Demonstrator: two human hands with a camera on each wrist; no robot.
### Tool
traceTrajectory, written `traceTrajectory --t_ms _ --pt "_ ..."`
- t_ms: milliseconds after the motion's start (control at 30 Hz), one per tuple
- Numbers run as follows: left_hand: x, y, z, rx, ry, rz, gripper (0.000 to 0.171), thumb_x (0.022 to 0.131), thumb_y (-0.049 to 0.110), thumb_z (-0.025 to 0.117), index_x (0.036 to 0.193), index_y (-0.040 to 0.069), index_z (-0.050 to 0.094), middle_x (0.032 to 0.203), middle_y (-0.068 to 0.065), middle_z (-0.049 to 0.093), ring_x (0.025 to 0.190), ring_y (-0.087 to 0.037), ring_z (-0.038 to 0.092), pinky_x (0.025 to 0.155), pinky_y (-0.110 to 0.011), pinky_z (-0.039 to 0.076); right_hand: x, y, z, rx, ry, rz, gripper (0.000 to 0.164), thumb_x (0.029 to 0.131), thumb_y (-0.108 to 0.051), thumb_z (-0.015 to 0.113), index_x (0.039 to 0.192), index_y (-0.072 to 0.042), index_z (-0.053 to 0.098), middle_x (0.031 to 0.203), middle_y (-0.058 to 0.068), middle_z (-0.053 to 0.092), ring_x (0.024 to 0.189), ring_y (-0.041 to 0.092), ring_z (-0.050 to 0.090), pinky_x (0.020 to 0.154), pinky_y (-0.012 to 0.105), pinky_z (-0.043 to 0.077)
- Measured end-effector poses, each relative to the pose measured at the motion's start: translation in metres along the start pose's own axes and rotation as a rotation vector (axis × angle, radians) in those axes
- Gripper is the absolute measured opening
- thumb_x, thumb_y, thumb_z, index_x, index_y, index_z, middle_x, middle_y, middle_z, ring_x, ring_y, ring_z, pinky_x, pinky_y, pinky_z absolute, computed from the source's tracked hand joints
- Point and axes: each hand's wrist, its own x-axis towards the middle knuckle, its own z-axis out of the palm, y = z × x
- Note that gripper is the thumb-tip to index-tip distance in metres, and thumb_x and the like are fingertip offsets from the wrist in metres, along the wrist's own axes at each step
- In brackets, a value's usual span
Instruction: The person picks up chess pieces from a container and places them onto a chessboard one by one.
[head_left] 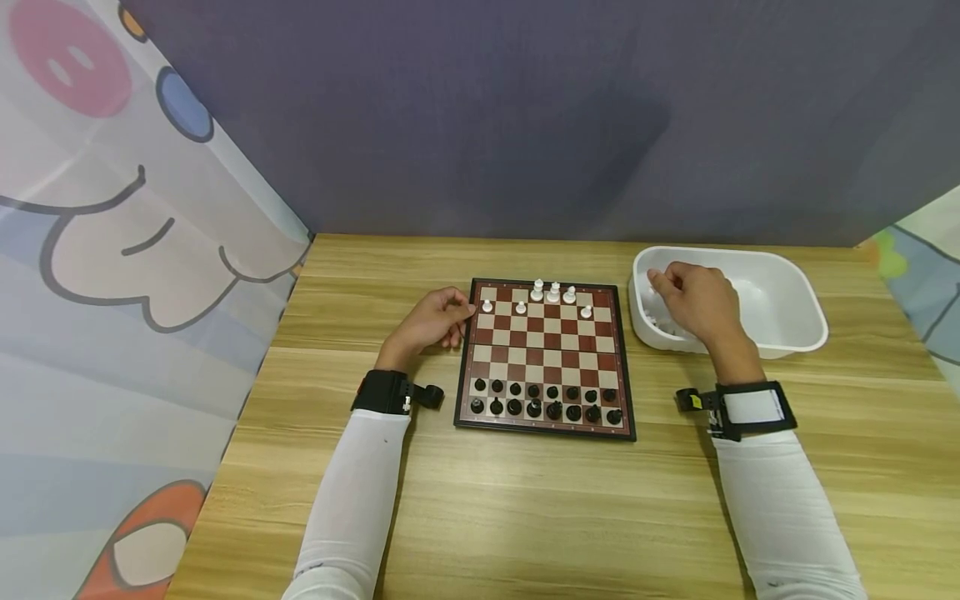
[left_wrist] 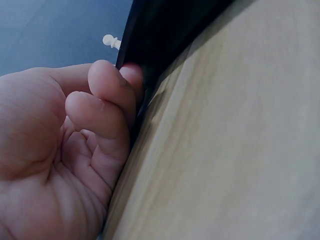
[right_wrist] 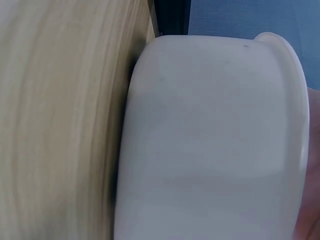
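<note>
A chessboard (head_left: 543, 359) lies flat on the table. Black pieces (head_left: 533, 407) fill its two near rows, and several white pieces (head_left: 553, 292) stand in the far rows. At the board's left edge, my left hand (head_left: 429, 322) grips the rim between thumb and fingers; the left wrist view shows curled fingers (left_wrist: 102, 117) against the dark edge. My right hand (head_left: 699, 302) is over the left part of a white plastic tub (head_left: 780, 300), fingers bent and thumb pointing left. Whether it pinches a piece is hidden. Small white pieces (head_left: 660, 325) lie in the tub below it.
The wooden table (head_left: 517, 517) extends in front of the board and to both sides. A dark grey panel (head_left: 480, 125) rises along its back edge. A patterned curtain (head_left: 97, 333) hangs at the left. The tub's side wall (right_wrist: 210, 135) fills much of the right wrist view.
</note>
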Motion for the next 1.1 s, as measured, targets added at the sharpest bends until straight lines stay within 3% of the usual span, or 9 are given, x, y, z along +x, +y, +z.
traceTrajectory --t_ms 400,700,1100 --pt "0.000 0.000 0.000 0.000 -0.001 -0.006 0.017 0.105 0.019 0.059 0.111 0.003 0.057 0.071 -0.006 0.060 0.047 -0.014 0.054 0.041 -0.022 0.044 -0.001 -0.006 -0.001 0.003 0.079 -0.026 0.054 0.105 -0.042 0.053 0.060 -0.013 0.047 0.050 -0.001 0.036 0.053 0.023 0.038 0.046 0.033 0.023" --pt "0.001 -0.001 0.001 0.003 0.001 -0.013 0.016 0.105 0.019 0.059 0.110 0.004 0.057 0.069 -0.005 0.060 0.047 -0.013 0.054 0.041 -0.022 0.044 -0.004 -0.017 -0.001 0.038 0.150 -0.056 0.059 0.105 -0.039 0.052 0.051 -0.014 0.050 0.043 -0.004 0.035 0.047 0.020 0.034 0.042 0.031 0.020" --pt "0.000 -0.002 0.001 0.002 -0.001 0.002 0.018 0.105 0.020 0.059 0.110 0.003 0.057 0.070 -0.005 0.059 0.048 -0.013 0.054 0.042 -0.021 0.044 -0.009 -0.033 -0.010 0.036 0.171 -0.128 0.065 0.109 -0.042 0.045 0.051 -0.015 0.034 0.044 -0.005 0.025 0.044 0.015 0.020 0.045 0.025 0.011"
